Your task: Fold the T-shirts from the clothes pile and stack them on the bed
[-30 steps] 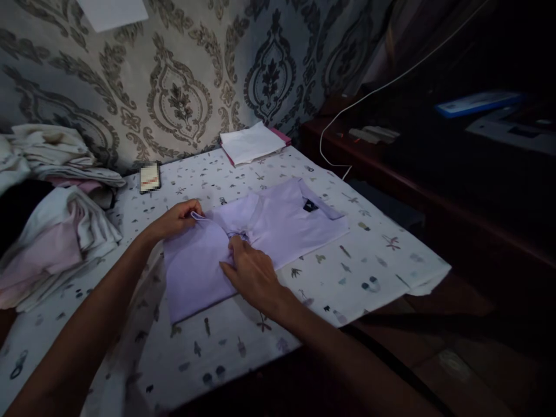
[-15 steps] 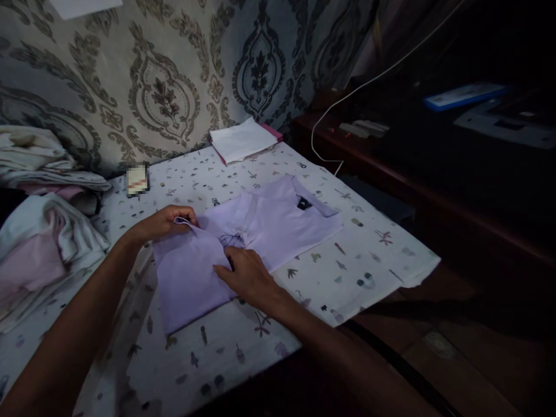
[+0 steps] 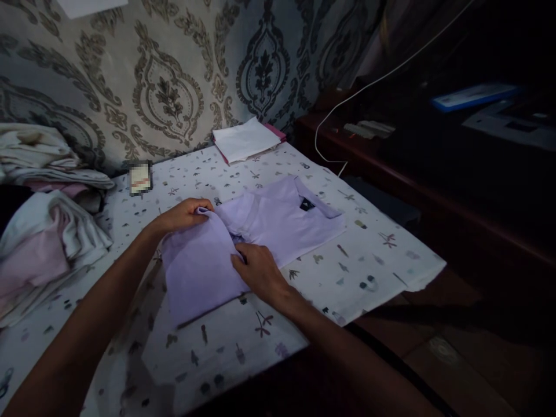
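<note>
A lilac shirt point(image 3: 286, 226) lies partly folded on the patterned sheet, its collar and dark neck label toward the right. My left hand point(image 3: 185, 214) grips the folded-over edge at the far side, lifting it slightly. At the near side, my right hand point(image 3: 256, 263) pinches the same folded edge, thumb on top and the other fingers partly hidden by the cloth. Between the two hands the doubled part slopes down to the left.
Piled clothes point(image 3: 52, 231) lie at the left. Folded white and pink cloths point(image 3: 247, 140) rest near the patterned wall, and a small blurred-out item point(image 3: 141, 178) stands left of them. A white cable point(image 3: 324, 121) hangs by the dark furniture at right.
Both hands have moved to the right, carrying the folded edge of the shirt further toward the collar. The view has shifted slightly.
</note>
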The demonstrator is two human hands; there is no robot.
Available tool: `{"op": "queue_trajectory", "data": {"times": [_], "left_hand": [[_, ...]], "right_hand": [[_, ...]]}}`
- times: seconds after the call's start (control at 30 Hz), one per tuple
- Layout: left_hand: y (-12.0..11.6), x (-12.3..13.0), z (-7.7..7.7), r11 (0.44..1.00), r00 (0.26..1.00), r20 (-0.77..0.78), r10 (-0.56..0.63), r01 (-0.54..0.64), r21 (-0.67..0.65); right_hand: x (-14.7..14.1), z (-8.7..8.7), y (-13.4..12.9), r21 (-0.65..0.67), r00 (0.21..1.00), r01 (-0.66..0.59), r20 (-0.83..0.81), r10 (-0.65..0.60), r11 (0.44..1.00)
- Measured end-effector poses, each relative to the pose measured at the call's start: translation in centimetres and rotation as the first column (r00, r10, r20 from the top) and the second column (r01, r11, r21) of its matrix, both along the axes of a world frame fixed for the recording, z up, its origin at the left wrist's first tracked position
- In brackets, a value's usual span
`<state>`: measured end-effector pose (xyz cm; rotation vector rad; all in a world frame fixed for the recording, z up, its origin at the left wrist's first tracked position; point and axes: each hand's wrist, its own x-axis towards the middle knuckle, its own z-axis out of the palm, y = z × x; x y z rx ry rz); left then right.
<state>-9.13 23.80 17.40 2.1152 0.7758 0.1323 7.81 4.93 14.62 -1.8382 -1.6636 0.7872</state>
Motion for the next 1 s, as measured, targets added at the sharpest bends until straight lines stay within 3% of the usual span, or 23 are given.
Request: {"op": "queue_trajectory", "data": {"times": [0.2,0.3,0.37,0.43,0.5,0.57,0.63,0.7,0.87,1.0], "left_hand": [[0.0,0.2,-1.0,0.999,1.000,0.028,0.009,-0.010,0.039],[-0.6,-0.3,-1.3,0.981,0.996,0.010,0.083,-0.083,0.176],[-1.9,-0.9,-1.4,0.920,0.979,0.004,0.202,-0.191,0.342],[-3.7,-1.7,-1.6,0.819,0.954,0.026,0.299,-0.271,0.505],[-5.9,-2.6,-2.0,0.740,0.950,0.053,0.309,-0.275,0.614],[-7.6,-3.2,-2.8,0.714,0.965,0.044,0.258,-0.221,0.664],[-8.5,-3.2,-3.7,0.722,0.979,-0.009,0.203,-0.144,0.676],[-8.4,-2.9,-4.6,0.751,0.983,-0.080,0.165,-0.073,0.656],[-6.9,-1.9,-5.6,0.798,0.974,-0.194,0.119,0.022,0.602],[-7.1,-2.3,-5.4,0.803,0.975,-0.170,0.141,-0.013,0.595]], "right_hand": [[0.1,-0.1,0.1,-0.017,0.999,-0.028,0.037,0.029,0.999],[0.3,-0.1,0.0,-0.036,0.996,-0.039,0.084,0.042,0.999],[0.4,0.0,-0.4,-0.025,0.991,-0.023,0.129,0.026,0.999],[0.3,0.2,-0.8,0.028,0.984,0.002,0.176,-0.007,1.000],[-0.1,0.4,-1.0,0.135,0.980,-0.025,0.201,-0.003,0.991],[-1.0,0.3,-0.9,0.259,0.971,-0.138,0.227,0.079,0.956],[-2.2,-0.2,-0.5,0.333,0.941,-0.270,0.289,0.175,0.903],[-3.1,-1.2,0.0,0.314,0.906,-0.348,0.355,0.231,0.883],[-3.4,-3.8,0.1,0.193,0.876,-0.376,0.393,0.280,0.906],[-2.9,-3.2,0.9,0.224,0.899,-0.360,0.341,0.274,0.905]]}}
